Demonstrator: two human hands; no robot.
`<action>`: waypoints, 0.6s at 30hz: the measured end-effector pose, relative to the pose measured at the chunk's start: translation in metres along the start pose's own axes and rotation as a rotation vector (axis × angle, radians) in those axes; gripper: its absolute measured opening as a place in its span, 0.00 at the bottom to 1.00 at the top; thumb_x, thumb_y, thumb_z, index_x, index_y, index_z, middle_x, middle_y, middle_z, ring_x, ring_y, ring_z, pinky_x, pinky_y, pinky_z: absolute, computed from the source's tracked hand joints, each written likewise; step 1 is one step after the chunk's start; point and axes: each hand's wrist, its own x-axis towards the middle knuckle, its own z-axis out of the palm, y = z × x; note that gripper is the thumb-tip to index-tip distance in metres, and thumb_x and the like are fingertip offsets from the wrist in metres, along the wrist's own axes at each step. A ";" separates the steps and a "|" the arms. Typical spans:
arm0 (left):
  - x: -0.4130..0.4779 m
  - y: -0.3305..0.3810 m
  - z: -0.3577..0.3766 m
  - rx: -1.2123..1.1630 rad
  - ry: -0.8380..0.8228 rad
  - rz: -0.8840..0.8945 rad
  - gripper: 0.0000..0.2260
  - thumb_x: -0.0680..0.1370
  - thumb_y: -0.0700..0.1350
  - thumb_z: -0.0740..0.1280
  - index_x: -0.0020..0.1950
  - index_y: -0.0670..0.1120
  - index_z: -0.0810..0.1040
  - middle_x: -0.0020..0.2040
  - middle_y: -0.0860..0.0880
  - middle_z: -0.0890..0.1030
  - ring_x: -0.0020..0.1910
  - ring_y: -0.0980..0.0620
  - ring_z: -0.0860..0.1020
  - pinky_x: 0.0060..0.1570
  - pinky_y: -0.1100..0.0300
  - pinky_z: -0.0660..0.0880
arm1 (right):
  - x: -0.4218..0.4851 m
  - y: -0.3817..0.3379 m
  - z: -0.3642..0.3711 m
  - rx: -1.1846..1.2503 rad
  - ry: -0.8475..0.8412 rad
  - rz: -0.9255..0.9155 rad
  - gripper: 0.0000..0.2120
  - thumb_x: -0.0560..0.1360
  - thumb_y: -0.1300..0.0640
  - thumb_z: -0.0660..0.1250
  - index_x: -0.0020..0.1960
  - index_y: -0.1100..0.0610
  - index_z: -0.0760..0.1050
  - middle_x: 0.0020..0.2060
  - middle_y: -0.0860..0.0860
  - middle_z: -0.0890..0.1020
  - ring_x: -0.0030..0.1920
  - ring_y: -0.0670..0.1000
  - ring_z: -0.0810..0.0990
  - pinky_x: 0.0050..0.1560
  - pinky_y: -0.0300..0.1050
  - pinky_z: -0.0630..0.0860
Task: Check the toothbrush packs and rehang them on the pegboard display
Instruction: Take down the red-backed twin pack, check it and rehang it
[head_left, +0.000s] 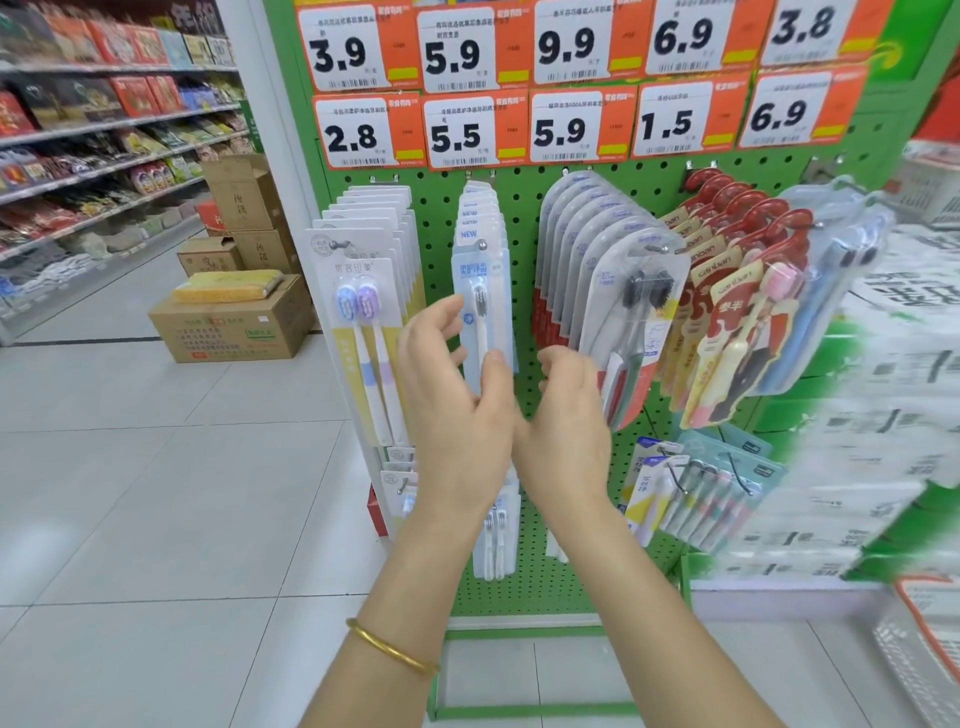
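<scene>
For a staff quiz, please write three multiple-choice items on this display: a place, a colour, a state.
1. Which tag sits right above the pale blue packs? A 5.5 tag; B 1.5 tag; C 2.8 tag.
2. What colour is the pegboard? A green; B white; C red.
3. The front pale blue pack is: A on the floor; B hanging on its hook; C in a box.
Key: 1 A, it is over their hook; 2 A, bare board shows green; 3 B, the hook tip pokes through its top.

Ten price tags (343, 49), five upper stacks of toothbrush packs (363, 322), two hands (left hand (457, 410), right hand (566, 415)), one bangle (389, 647).
</scene>
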 end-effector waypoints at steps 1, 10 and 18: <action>-0.003 0.001 0.002 -0.010 0.000 0.008 0.18 0.75 0.41 0.60 0.61 0.56 0.65 0.60 0.60 0.67 0.64 0.57 0.70 0.62 0.59 0.71 | -0.004 0.005 -0.009 0.010 0.071 -0.014 0.19 0.75 0.50 0.65 0.61 0.59 0.68 0.54 0.51 0.73 0.53 0.52 0.73 0.44 0.46 0.71; -0.031 0.007 0.038 -0.063 -0.163 -0.089 0.16 0.78 0.35 0.62 0.62 0.51 0.68 0.59 0.59 0.67 0.59 0.63 0.71 0.55 0.71 0.70 | 0.025 0.046 -0.056 0.002 0.204 0.143 0.38 0.71 0.45 0.71 0.71 0.63 0.60 0.65 0.57 0.70 0.67 0.55 0.66 0.65 0.46 0.64; -0.021 0.003 0.046 -0.058 -0.238 -0.106 0.16 0.79 0.37 0.61 0.63 0.51 0.66 0.62 0.55 0.67 0.61 0.63 0.69 0.60 0.64 0.71 | 0.036 0.043 -0.026 0.005 0.222 0.259 0.51 0.66 0.39 0.73 0.75 0.63 0.52 0.69 0.60 0.66 0.69 0.58 0.64 0.63 0.48 0.64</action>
